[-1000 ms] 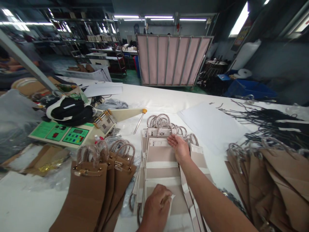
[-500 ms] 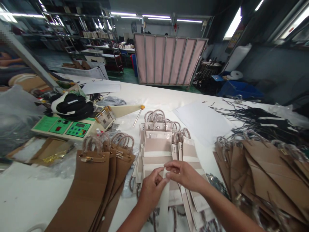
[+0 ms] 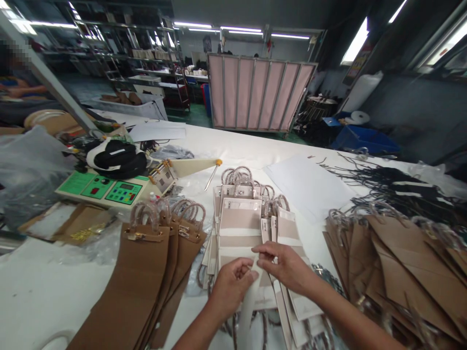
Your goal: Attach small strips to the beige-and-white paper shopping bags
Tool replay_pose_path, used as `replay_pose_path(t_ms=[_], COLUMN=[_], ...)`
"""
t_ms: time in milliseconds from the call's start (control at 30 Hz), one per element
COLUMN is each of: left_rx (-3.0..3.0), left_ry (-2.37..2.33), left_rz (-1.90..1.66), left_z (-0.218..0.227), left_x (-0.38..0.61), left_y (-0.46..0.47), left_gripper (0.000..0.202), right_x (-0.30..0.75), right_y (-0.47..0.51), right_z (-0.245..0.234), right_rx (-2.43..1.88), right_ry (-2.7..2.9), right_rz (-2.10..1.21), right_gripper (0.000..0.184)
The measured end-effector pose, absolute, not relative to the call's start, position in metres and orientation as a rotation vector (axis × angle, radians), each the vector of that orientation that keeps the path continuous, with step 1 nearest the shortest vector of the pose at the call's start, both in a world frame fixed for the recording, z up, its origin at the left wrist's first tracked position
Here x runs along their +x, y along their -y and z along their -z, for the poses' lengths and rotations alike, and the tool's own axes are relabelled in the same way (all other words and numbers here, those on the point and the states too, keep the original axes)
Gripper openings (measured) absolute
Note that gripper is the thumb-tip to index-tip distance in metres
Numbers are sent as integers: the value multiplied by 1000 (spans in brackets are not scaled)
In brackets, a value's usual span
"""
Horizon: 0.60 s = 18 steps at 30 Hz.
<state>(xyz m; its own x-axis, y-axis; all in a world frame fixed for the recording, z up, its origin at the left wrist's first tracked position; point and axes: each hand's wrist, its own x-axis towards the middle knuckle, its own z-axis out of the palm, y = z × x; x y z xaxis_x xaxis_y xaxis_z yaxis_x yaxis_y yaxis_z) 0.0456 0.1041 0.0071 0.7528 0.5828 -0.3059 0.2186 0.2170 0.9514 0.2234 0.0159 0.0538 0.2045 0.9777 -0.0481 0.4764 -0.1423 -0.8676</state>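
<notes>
A pale, narrow strip of tape (image 3: 248,304) hangs down from between my two hands. My left hand (image 3: 233,282) pinches it near the top between thumb and fingers. Close beside it, my right hand (image 3: 280,265) is closed at the strip's upper end, thumb and forefinger almost together. Below them lies a flat beige bag panel (image 3: 240,217) crossed by whitish bands, on a stack of like panels. Plastic-wrapped handles (image 3: 241,175) stick out at the stack's far end. More beige panels (image 3: 288,226) lie to the right, partly under my right forearm.
Brown bag panels with wrapped handles (image 3: 142,272) lie on the left, and another pile of brown panels (image 3: 397,253) on the right. A machine with green control panels (image 3: 124,191), black cords (image 3: 401,180) and white paper sheets (image 3: 310,182) lie further back on the white table (image 3: 73,287).
The whole view has shifted slightly, so things appear a little further right. Both hands stay together at the strip's top, and the strip's lower part slants slightly more.
</notes>
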Motion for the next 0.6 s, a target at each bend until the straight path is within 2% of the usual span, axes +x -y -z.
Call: replay_pose_path(t_ms=[67,133,233,333,467,600], left_rx=[1474,1635,1913,2118,2308,2449], left_ry=[-739,-779,-832,-826,-817,-804], left_rz=[-303,-320,-333,-323,-319,-340], left_z=[-8,-10,-11,-9,-1,8], left_x=[44,44,44,45,45,45], left_y=[-105,-105,-106,-109,-116,-121], left_gripper=[21,16,18,18,17,19], right_x=[227,229,230,231,231,230], right_y=[-20,-26,-37,-50,-63,-74], right_z=[-56,-57,-58,-58,-55,-43], right_rx=[-1786,-1848,-1917,-1943,-1937,-1893], right_ry=[1492,1595,1748,1921,2055,2208], right_rz=[-863,-825,-752,-760,-736,-550], right_gripper=[18,21,28,15,12,9])
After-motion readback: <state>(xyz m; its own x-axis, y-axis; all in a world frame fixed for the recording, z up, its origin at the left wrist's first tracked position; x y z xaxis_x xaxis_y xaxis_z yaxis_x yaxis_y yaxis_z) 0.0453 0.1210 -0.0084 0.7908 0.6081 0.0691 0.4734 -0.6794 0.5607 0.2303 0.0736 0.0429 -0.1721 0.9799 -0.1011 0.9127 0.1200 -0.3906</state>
